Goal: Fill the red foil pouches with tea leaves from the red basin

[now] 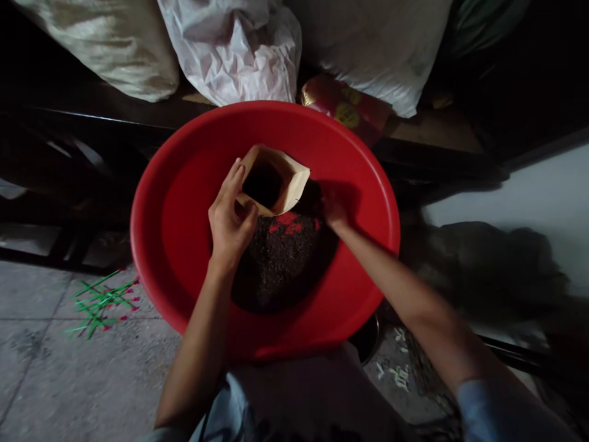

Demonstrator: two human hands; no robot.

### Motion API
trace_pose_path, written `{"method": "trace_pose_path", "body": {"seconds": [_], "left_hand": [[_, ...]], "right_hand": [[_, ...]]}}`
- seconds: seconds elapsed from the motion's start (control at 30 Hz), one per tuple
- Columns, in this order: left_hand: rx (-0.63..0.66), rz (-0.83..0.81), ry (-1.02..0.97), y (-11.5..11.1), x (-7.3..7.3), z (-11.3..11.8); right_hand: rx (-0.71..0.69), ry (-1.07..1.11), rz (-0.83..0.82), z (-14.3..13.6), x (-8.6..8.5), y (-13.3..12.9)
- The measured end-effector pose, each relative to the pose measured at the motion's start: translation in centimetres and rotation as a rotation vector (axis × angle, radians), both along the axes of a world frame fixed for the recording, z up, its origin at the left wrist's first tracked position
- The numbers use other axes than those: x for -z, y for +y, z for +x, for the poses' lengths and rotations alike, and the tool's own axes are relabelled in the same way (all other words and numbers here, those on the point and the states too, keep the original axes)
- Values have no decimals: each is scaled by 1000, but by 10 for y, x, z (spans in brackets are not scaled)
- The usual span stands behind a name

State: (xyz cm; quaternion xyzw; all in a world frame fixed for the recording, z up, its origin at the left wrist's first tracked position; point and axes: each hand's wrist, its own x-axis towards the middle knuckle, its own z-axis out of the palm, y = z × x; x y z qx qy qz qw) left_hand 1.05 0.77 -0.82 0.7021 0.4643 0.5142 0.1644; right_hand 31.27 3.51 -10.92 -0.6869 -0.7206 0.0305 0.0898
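A brown paper bag (298,190) stands with its mouth open inside a large red basin (184,245), dark inside. My left hand (232,212) grips the bag's left rim between thumb and fingers. Loose dark granular material, like soil or dry tea (280,264), lies heaped on the basin floor in front of the bag, with red plastic showing through in patches. To the right of the bag, my right hand (335,212) is low in the basin beside the dark material. Its fingers are blurred and in shadow, so what they hold is unclear.
Behind the basin, a white sack (234,55), a cream sack (115,49) and a red-gold package (345,107) rest on a dark ledge (92,110). Green sticks with pink tips (103,304) lie on the floor at left. Pale scraps (399,376) lie at right.
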Motion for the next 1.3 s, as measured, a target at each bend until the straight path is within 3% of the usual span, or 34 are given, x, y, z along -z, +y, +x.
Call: {"method": "trace_pose_path", "body": {"seconds": [0.1, 0.2, 0.33, 0.4, 0.47, 0.57, 0.77, 0.87, 0.97, 1.1, 1.2, 1.3], "left_hand": [[38, -2, -19, -2, -4, -2], [27, -22, -28, -2, -5, -4], [21, -11, -14, -2, -1, -5], [29, 2, -46, -2, 0, -5], [28, -6, -89, -2, 1, -5], [50, -35, -102, -3, 2, -5], [37, -80, -117, -4, -1, -9], [68, -109, -64, -4, -12, -14], [89, -112, 24, -6, -24, -20], [126, -108, 110, -12, -29, -27], [161, -119, 121, -15, -26, -29], [110, -109, 101, -13, -23, -24]], "right_hand": [[66, 9, -80, -36, 56, -21], [-98, 87, -124, -78, 80, -46], [-545, 315, -268, -112, 79, -68], [-609, 444, -362, -120, 73, -76], [-584, 550, -489, -126, 64, -86], [-542, 562, -655, -137, 48, -103], [-414, 262, -686, -162, 15, -130], [-337, 377, -668, -158, -6, -136], [-320, 691, -507, -144, -52, -135], [-436, 945, -173, -131, -139, -107], [-540, 801, 171, -136, -181, -67], [-640, 492, 273, -139, -188, -29]]}}
